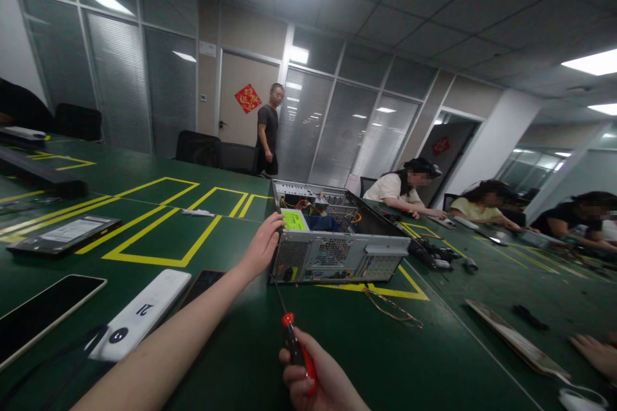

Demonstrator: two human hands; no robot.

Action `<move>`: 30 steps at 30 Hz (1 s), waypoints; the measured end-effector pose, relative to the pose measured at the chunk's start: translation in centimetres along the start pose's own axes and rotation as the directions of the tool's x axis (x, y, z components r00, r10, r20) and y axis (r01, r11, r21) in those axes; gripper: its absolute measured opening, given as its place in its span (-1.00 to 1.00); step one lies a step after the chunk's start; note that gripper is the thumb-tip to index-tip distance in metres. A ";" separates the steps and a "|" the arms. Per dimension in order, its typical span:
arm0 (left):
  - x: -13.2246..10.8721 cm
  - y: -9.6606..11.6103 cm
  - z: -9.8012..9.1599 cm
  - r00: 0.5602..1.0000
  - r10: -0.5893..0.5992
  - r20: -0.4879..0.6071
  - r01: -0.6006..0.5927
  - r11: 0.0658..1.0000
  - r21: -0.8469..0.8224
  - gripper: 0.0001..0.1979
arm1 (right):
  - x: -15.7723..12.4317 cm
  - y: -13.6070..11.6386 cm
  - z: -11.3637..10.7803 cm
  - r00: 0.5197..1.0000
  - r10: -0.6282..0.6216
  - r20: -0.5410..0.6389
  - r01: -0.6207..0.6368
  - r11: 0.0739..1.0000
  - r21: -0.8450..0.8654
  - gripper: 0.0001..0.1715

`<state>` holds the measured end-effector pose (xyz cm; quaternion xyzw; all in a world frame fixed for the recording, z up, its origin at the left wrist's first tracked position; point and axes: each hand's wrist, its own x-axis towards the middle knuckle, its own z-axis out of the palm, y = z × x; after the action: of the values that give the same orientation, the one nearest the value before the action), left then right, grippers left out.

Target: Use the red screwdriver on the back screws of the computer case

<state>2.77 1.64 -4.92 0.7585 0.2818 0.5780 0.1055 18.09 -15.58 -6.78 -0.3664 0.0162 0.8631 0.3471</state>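
An open desktop computer case lies on its side on the green table, its rear panel facing me and cables showing inside. My left hand rests against the case's near left corner, fingers curled over the top edge. Close to the table's front edge, my right hand is closed round a screwdriver with a red and black handle. Its thin shaft points up toward the lower left corner of the rear panel.
A white power bank, a dark phone and a tablet lie at the left. A pair of glasses lies before the case. Three seated people work at the right; another person stands by the door. Someone's hand is at far right.
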 end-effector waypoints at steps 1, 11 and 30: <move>0.0 0.0 0.0 1.000 0.000 0.000 0.000 1.000 -0.001 -0.68 | 0.0 0.0 0.0 1.000 -0.011 -0.024 0.011 1.000 0.000 -0.58; 0.1 0.2 -0.1 1.000 0.001 -0.002 -0.001 1.000 0.010 -0.68 | 0.4 -0.2 -0.8 0.999 -0.048 0.011 0.048 0.999 -0.019 -0.48; 0.0 0.4 -0.2 1.000 0.010 -0.004 -0.010 1.000 0.014 -0.67 | 0.5 0.3 -0.8 0.992 -0.088 -0.087 0.079 0.992 -0.100 -0.71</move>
<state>2.73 1.33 -4.65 0.7595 0.2823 0.5780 0.0970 18.19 -15.75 -7.73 -0.4220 -0.0249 0.8300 0.3638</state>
